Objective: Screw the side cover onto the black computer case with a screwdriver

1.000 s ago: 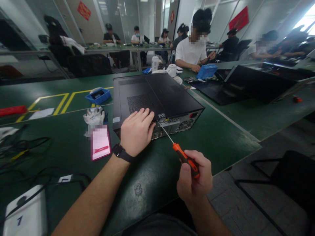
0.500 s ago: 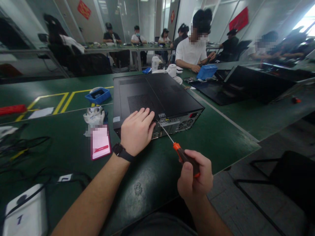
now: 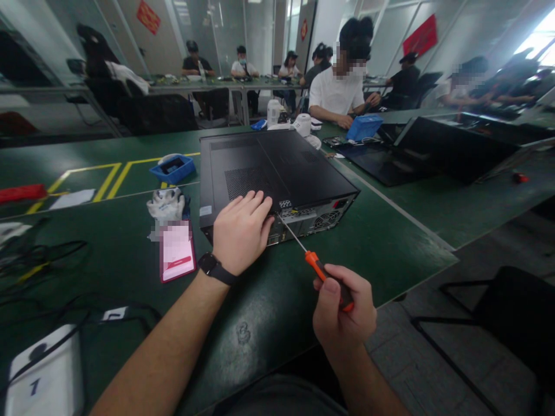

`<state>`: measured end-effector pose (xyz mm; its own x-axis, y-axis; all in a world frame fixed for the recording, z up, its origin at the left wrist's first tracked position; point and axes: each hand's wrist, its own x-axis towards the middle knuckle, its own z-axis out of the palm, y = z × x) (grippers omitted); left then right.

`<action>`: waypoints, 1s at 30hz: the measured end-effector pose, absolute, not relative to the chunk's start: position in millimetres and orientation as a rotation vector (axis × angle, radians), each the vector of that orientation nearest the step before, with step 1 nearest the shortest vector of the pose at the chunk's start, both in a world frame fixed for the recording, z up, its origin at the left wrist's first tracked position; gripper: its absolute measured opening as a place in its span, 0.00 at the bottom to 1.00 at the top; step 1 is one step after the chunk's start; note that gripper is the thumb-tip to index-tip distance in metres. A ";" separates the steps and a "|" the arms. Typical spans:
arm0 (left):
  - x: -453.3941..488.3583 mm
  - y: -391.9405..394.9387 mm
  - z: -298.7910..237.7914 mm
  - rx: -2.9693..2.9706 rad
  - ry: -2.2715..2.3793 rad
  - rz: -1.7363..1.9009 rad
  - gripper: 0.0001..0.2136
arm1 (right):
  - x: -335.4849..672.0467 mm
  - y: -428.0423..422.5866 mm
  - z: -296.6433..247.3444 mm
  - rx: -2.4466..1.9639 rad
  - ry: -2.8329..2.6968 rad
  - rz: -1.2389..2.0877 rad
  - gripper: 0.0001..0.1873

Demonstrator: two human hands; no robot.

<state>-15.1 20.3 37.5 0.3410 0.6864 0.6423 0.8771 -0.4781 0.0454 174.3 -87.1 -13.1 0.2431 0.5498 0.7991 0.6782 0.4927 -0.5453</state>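
Observation:
A black desktop computer case (image 3: 277, 164) lies on its side on the green table, its rear panel with the fan grille towards me. My left hand (image 3: 243, 228) rests with its fingers stretched over the top cover near the rear edge, the thumb bent down at that edge. In my right hand (image 3: 344, 306) is an orange-and-black screwdriver (image 3: 318, 267), gripped by the handle. Its thin shaft points up and left, and the tip meets the rear edge of the case beside my left thumb. Whatever screw is at the tip is too small to make out.
Left of the case are a blue tray (image 3: 173, 169), gloves (image 3: 167, 203) and a pink-edged phone (image 3: 177, 254). Black cables (image 3: 52, 248) and a white box (image 3: 47, 370) lie further left. Dark panels (image 3: 390, 159) stand at right, near a co-worker in white (image 3: 333, 92).
The screwdriver's handle has turned slightly within my right hand, with its tip at the same spot. My left hand and the case have stayed put.

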 end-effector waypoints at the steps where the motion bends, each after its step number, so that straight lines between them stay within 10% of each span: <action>1: -15.0 20.3 37.5 -2.301 -1.394 -0.871 0.17 | 174.8 -86.7 -12.5 -1.133 -1.432 -0.108 0.13; 30: -15.9 21.4 35.7 -2.273 -1.373 -0.850 0.16 | 175.3 -88.6 -14.6 -1.192 -1.418 -0.140 0.12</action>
